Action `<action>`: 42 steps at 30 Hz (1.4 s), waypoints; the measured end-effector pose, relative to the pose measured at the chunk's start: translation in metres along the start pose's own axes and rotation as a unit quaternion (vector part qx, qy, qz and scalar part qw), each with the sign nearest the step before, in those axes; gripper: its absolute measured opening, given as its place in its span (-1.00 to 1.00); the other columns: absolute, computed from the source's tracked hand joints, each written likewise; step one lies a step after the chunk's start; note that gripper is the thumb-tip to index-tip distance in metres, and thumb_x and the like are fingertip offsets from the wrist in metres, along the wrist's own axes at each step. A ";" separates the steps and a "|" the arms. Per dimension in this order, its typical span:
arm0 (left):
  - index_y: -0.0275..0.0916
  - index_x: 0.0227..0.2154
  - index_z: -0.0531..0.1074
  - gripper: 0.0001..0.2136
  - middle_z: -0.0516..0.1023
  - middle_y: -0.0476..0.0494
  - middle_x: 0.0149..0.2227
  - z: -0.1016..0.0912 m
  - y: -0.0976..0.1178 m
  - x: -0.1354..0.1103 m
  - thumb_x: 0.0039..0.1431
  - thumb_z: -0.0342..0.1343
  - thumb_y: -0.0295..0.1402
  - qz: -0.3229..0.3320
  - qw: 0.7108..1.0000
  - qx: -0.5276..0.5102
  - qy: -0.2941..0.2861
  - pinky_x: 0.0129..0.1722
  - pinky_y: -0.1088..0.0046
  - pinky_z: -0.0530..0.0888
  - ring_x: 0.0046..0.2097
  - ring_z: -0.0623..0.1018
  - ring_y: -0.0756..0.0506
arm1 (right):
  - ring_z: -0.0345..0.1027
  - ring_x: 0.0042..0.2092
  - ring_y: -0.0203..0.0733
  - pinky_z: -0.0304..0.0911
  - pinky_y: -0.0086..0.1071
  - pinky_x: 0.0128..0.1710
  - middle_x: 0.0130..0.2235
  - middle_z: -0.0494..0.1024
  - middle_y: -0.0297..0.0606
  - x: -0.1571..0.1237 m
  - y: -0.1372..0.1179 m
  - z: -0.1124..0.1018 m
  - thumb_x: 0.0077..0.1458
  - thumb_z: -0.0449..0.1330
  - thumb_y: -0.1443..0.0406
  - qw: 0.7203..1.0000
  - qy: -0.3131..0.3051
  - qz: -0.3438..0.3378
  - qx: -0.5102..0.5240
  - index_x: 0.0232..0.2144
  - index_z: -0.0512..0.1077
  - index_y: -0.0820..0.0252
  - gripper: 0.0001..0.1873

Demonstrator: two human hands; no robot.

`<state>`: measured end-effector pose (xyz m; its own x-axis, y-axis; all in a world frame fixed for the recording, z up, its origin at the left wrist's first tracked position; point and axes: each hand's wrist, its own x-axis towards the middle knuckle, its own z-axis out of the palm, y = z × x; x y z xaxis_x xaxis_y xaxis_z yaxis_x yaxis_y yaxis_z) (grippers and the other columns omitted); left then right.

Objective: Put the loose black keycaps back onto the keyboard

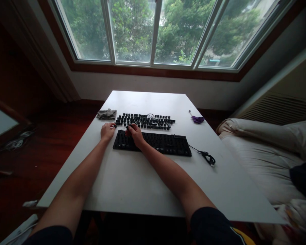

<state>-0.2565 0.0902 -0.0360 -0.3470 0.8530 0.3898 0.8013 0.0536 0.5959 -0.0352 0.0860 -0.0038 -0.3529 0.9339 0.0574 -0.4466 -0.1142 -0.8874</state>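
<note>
A black keyboard (165, 144) lies on the white table (132, 183) in front of me. Behind it, black keycaps (156, 121) stand in several loose rows. My left hand (107, 131) rests at the left end of these rows, its fingers closed around a small black keycap (114, 126). Over the keyboard's left part, my right hand (135, 134) is closed on a small dark tool (129, 126) with thin wire prongs; its exact kind is hard to make out. The right hand and forearm hide part of the keyboard.
A grey-green cloth (106, 114) lies at the table's left edge. To the right are a purple cloth-like item (198, 119) and the keyboard's coiled cable (208, 157). A pale sofa (257, 160) stands right of the table, and a window (153, 32) is ahead.
</note>
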 end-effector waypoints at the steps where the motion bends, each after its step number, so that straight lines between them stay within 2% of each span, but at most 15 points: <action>1: -0.17 -0.20 0.62 -0.76 0.52 -0.20 -0.27 0.001 -0.001 0.001 0.07 0.16 -0.42 0.004 1.000 0.007 0.002 -0.05 0.22 0.39 -0.21 0.47 -0.20 | 0.42 -0.52 -0.30 0.34 -0.44 -0.49 -0.51 0.51 -0.48 0.000 0.001 0.000 -0.01 0.35 0.03 1.000 -0.003 0.000 -0.001 -0.28 0.27 0.11 -0.57; 8: -0.19 -0.13 0.61 -0.67 0.54 -0.20 -0.26 0.002 -0.004 -0.002 0.04 0.11 -0.51 0.010 1.000 -0.006 0.012 -0.06 0.24 0.38 -0.23 0.46 -0.19 | 0.42 -0.52 -0.30 0.33 -0.44 -0.49 -0.50 0.53 -0.46 0.000 0.001 0.001 -0.01 0.35 0.05 1.000 -0.004 0.000 0.002 -0.29 0.28 0.11 -0.59; 12: -0.18 -0.15 0.60 -0.70 0.53 -0.19 -0.24 0.001 -0.004 -0.002 0.05 0.13 -0.47 0.004 1.000 -0.008 0.005 -0.06 0.23 0.38 -0.24 0.46 -0.19 | 0.41 -0.51 -0.30 0.34 -0.44 -0.48 -0.52 0.50 -0.49 0.000 0.001 0.001 0.00 0.34 0.05 1.000 -0.005 0.000 -0.007 -0.28 0.28 0.11 -0.60; 19: -0.18 -0.12 0.57 -0.71 0.53 -0.20 -0.18 -0.001 -0.006 -0.004 0.11 0.10 -0.45 0.014 0.999 -0.036 0.024 -0.03 0.24 0.40 -0.22 0.47 -0.16 | 0.38 -0.51 -0.32 0.30 -0.47 -0.48 -0.53 0.47 -0.50 -0.004 0.005 0.007 0.05 0.29 0.12 0.997 -0.024 -0.005 -0.075 -0.32 0.32 0.10 -0.73; 24: -0.21 -0.18 0.57 -0.78 0.53 -0.23 -0.16 -0.006 0.001 -0.006 0.13 0.10 -0.41 0.002 0.998 -0.062 0.021 -0.01 0.21 0.40 -0.22 0.48 -0.17 | 0.36 -0.48 -0.29 0.28 -0.45 -0.44 -0.51 0.47 -0.46 -0.010 0.002 0.010 0.11 0.24 0.10 0.991 -0.039 -0.037 -0.126 -0.35 0.36 0.10 -0.77; 28: -0.20 -0.22 0.58 -0.80 0.58 -0.21 -0.17 -0.010 0.008 -0.009 0.15 0.11 -0.35 -0.004 0.995 -0.097 0.025 -0.07 0.26 0.41 -0.25 0.50 -0.16 | 0.35 -0.42 -0.26 0.26 -0.45 -0.39 -0.49 0.46 -0.43 -0.017 -0.003 0.010 0.17 0.22 0.11 0.974 -0.060 -0.081 -0.204 -0.37 0.42 0.10 -0.79; 31: -0.16 -0.22 0.59 -0.81 0.61 -0.16 -0.25 -0.010 0.015 -0.012 0.17 0.12 -0.29 0.026 0.992 -0.120 -0.023 -0.16 0.29 0.40 -0.29 0.50 -0.15 | 0.29 -0.43 -0.27 0.23 -0.45 -0.36 -0.49 0.45 -0.43 -0.023 -0.005 0.011 0.19 0.22 0.14 0.953 -0.091 -0.119 -0.265 -0.35 0.43 0.10 -0.83; 36: -0.16 -0.26 0.60 -0.82 0.59 -0.10 -0.35 -0.011 0.025 -0.016 0.16 0.14 -0.27 0.095 0.985 -0.099 -0.102 -0.26 0.34 0.39 -0.35 0.49 -0.11 | 0.19 -0.46 -0.30 0.13 -0.46 -0.40 -0.47 0.43 -0.44 -0.023 -0.003 0.010 0.20 0.20 0.15 0.919 -0.126 -0.153 -0.341 -0.24 0.44 0.11 -0.83; 39: -0.18 -0.23 0.60 -0.79 0.52 -0.05 -0.40 -0.013 0.027 -0.016 0.13 0.14 -0.27 0.114 0.982 -0.083 -0.123 -0.30 0.38 0.39 -0.37 0.45 -0.08 | 0.17 -0.46 -0.31 0.11 -0.45 -0.40 -0.48 0.41 -0.44 -0.021 -0.002 0.008 0.21 0.19 0.14 0.901 -0.152 -0.153 -0.376 -0.22 0.42 0.15 -0.79; 42: -0.17 -0.22 0.60 -0.79 0.49 -0.05 -0.36 -0.014 0.026 -0.015 0.11 0.15 -0.28 0.126 0.981 -0.078 -0.126 -0.29 0.40 0.40 -0.36 0.44 -0.07 | 0.15 -0.46 -0.31 0.10 -0.44 -0.39 -0.48 0.38 -0.44 -0.023 -0.005 0.008 0.22 0.18 0.14 0.877 -0.183 -0.165 -0.412 -0.21 0.41 0.17 -0.78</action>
<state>-0.2371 0.0710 -0.0161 0.0003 0.9313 0.3643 0.7555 -0.2389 0.6100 -0.0310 0.0626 0.0028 -0.6245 0.6814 0.3817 0.1191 0.5661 -0.8157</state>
